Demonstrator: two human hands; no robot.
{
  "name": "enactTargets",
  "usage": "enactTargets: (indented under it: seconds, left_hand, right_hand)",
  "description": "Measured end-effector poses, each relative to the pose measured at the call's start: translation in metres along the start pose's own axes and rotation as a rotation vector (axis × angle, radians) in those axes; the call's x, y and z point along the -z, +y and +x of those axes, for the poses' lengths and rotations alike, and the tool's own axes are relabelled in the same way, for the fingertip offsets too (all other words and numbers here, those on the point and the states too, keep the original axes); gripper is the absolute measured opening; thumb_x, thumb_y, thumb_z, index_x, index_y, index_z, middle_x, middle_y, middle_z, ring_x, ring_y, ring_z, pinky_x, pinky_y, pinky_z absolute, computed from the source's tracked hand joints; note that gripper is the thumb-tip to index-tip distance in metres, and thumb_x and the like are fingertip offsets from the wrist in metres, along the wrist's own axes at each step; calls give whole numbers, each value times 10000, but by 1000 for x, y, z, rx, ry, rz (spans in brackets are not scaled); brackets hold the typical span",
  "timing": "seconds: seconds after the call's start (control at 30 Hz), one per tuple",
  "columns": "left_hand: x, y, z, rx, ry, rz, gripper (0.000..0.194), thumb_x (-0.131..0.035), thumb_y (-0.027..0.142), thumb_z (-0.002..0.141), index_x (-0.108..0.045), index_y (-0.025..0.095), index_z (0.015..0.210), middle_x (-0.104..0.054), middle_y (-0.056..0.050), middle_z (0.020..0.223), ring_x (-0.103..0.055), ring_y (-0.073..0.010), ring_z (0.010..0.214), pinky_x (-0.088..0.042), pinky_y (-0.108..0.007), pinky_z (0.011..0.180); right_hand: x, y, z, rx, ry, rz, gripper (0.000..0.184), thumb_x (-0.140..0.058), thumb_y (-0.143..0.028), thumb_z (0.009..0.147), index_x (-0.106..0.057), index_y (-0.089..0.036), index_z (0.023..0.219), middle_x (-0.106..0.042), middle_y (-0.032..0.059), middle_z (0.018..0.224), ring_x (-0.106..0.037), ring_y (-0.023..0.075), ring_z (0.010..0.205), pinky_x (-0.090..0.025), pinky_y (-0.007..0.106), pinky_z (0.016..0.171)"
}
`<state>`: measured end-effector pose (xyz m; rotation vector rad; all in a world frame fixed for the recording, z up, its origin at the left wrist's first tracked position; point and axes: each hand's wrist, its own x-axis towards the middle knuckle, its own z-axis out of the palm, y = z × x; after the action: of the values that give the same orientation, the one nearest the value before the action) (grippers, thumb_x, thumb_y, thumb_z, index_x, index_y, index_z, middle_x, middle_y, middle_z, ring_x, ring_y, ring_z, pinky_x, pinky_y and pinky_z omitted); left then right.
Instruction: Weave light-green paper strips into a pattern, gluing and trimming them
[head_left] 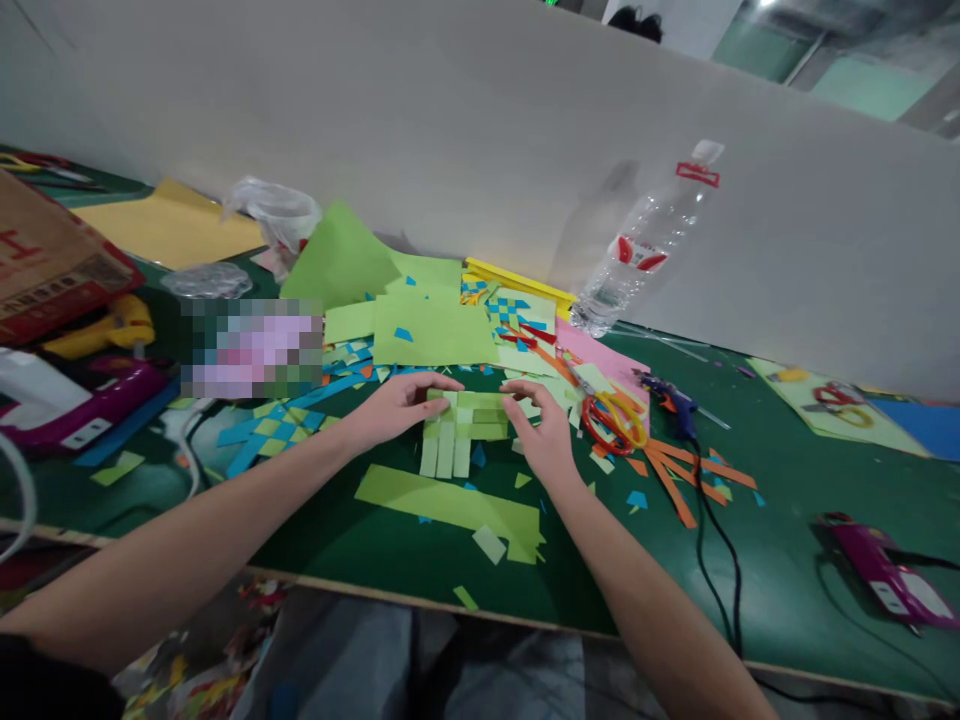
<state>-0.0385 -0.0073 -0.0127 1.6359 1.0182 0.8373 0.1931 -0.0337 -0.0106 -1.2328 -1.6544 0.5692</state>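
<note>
— Where are the hands?

— Both rest on a small woven mat of light green paper strips (463, 425), which lies flat on the green surface (780, 500), near its front middle. The left hand (397, 405) presses the mat's left edge, fingers stretched flat, its grip closed round nothing. The right hand (541, 430) touches the right edge with its fingertips; I cannot tell whether it pinches a strip.

— And around it?

— A long green paper sheet (450, 503) lies just in front of the mat. Orange-handled scissors (616, 418) sit just right of the right hand, orange strips (679, 478) beyond them, and a clear plastic bottle (637, 255) lies tilted against the wall behind.
</note>
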Motion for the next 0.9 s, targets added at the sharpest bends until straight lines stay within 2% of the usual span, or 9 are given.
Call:
enactTargets:
  seconds: [0.1, 0.27, 0.47, 0.67, 0.9]
  left_hand:
    - [0, 1, 0, 10, -2, 22, 363, -620, 428, 808, -664, 194, 1082, -698, -63, 1029, -656, -209, 879, -530, -321, 763]
    - [0, 3, -1, 6, 7, 114, 365, -598, 430, 820, -653, 201, 1098, -688, -65, 1064, -652, -210, 897, -531, -334, 788]
    - [1, 3, -2, -48, 1, 219, 395, -562, 454, 841, -629, 222, 1152, -669, -65, 1137, -638, -220, 964, -525, -327, 805]
    - [0, 6, -1, -94, -13, 395, 408, -516, 483, 867, -632, 216, 1154, -671, -61, 1125, -633, -186, 835, -512, -297, 734]
    - [-1, 5, 0, -127, 9, 429, 407, -512, 497, 872, -644, 217, 1135, -682, -61, 1107, -634, -206, 905, -507, -303, 790]
  right_hand:
    - [-1, 5, 2, -73, -6, 87, 259, -615, -429, 817, -642, -213, 956, -689, 41, 908, -633, 197, 873, -477, 366, 852]
    - [-1, 7, 3, -96, -13, 137, 236, -651, -399, 781, -656, -203, 911, -693, 33, 834, -641, 186, 815, -500, 353, 821]
    - [-1, 6, 3, -85, -4, 143, 187, -658, -361, 771, -660, -207, 878, -691, 23, 818, -643, 178, 790, -510, 341, 809]
    - [-2, 8, 3, -47, 2, 121, 168, -648, -357, 780, -659, -213, 867, -694, 22, 809, -648, 183, 787, -513, 343, 805]
    - [-3, 9, 3, -28, 3, 86, 151, -642, -355, 792, -654, -219, 857, -687, 13, 787, -643, 182, 779, -503, 345, 802]
